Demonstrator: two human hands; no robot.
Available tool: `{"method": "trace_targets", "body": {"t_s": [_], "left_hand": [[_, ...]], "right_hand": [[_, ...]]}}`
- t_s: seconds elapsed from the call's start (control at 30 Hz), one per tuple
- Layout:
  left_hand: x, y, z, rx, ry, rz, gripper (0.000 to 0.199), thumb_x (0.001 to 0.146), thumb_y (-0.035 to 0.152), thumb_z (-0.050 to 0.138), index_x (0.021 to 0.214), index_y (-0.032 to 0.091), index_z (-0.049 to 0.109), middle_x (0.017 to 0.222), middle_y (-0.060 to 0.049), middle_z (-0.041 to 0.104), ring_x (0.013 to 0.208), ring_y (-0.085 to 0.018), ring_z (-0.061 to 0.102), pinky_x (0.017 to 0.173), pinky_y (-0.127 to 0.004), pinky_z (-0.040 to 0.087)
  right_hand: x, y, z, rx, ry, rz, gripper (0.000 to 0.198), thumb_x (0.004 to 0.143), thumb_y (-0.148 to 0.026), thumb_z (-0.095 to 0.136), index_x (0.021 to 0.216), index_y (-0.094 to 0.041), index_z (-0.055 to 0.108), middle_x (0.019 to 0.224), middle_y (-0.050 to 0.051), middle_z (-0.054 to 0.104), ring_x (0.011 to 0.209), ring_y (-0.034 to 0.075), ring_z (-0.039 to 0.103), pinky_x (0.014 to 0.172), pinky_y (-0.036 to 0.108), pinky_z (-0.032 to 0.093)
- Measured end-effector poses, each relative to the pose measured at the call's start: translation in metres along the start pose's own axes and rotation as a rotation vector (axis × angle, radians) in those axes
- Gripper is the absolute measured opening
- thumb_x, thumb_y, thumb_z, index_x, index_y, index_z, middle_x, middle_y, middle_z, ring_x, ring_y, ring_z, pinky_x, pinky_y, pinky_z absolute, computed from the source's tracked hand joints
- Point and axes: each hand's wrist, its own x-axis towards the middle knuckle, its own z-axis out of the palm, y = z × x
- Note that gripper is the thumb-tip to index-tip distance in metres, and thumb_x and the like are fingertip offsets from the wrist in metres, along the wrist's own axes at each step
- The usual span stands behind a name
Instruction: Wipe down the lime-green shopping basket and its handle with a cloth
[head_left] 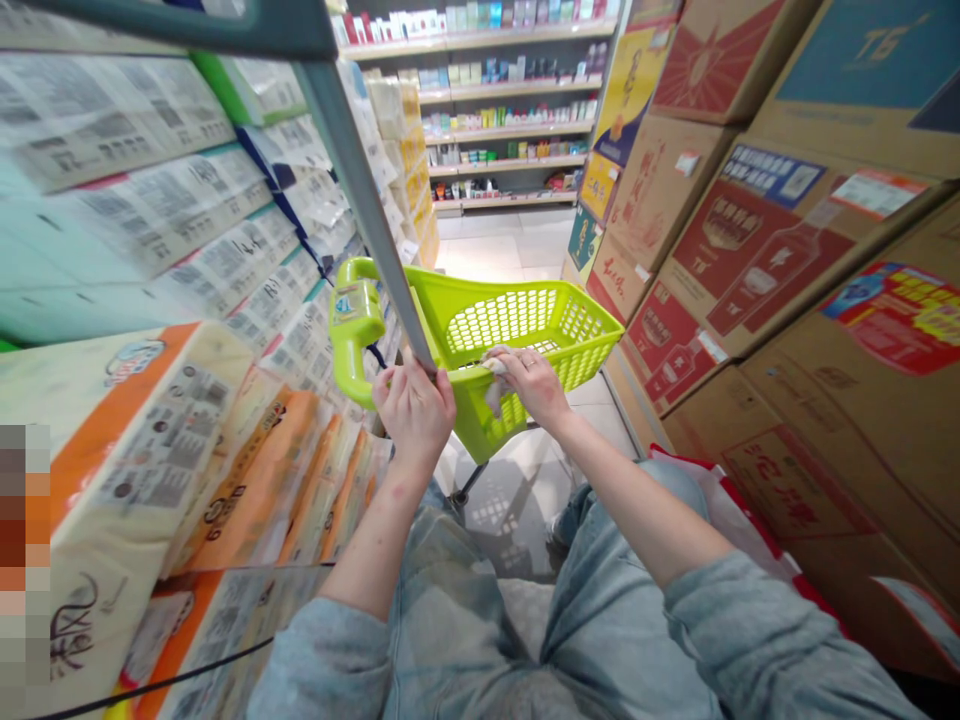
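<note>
- The green basket (474, 428) sits at your 12 o'clock.
- Your left hand (415, 408) is curled closed around the grey pole (371, 190).
- Your right hand (534, 384), fingers bent, holds a cloth (493, 396) against the basket.

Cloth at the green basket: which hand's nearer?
Right. The right hand holds the cloth against the green basket; the left hand is apart from it, to its left, at the grey pole's lower end.
</note>
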Motion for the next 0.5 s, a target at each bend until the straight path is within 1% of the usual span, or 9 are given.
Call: {"method": "trace_targets", "body": {"t_s": [0.17,0.27,0.37,0.5], "left_hand": [[0.001,0.002,-0.001,0.006,0.012,0.004,0.049,0.091,0.033,0.034,0.128,0.001,0.043,0.091,-0.017,0.067,0.100,-0.028,0.058,0.099,-0.046,0.031],[0.001,0.002,-0.001,-0.001,0.012,0.000,0.050,0.091,0.033,0.034,0.128,0.001,0.044,0.090,-0.018,0.067,0.101,-0.028,0.058,0.099,-0.046,0.032],[0.001,0.003,0.000,-0.020,0.023,-0.010,0.051,0.091,0.034,0.033,0.129,0.001,0.042,0.092,-0.018,0.067,0.102,-0.028,0.058,0.099,-0.046,0.031],[0.001,0.003,0.001,-0.029,-0.001,-0.027,0.052,0.091,0.034,0.033,0.129,0.000,0.043,0.095,-0.020,0.067,0.104,-0.029,0.057,0.101,-0.048,0.029]], "right_hand": [[-0.013,0.041,-0.003,-0.060,-0.012,0.103,0.024,0.091,-0.024,0.048,0.111,-0.021,0.060,0.112,0.009,0.063,0.104,0.021,0.054,0.095,0.038,0.039],[-0.017,0.051,-0.004,-0.086,-0.003,0.135,0.026,0.090,-0.021,0.047,0.113,-0.020,0.060,0.114,0.010,0.063,0.106,0.022,0.055,0.098,0.041,0.038],[-0.017,0.042,-0.005,-0.061,0.037,0.133,0.030,0.090,-0.019,0.046,0.117,-0.020,0.058,0.121,0.009,0.060,0.114,0.023,0.052,0.102,0.043,0.036],[-0.010,0.008,-0.006,0.047,0.063,0.094,0.032,0.091,-0.019,0.044,0.120,-0.023,0.057,0.126,0.007,0.059,0.118,0.021,0.051,0.105,0.042,0.036]]}}
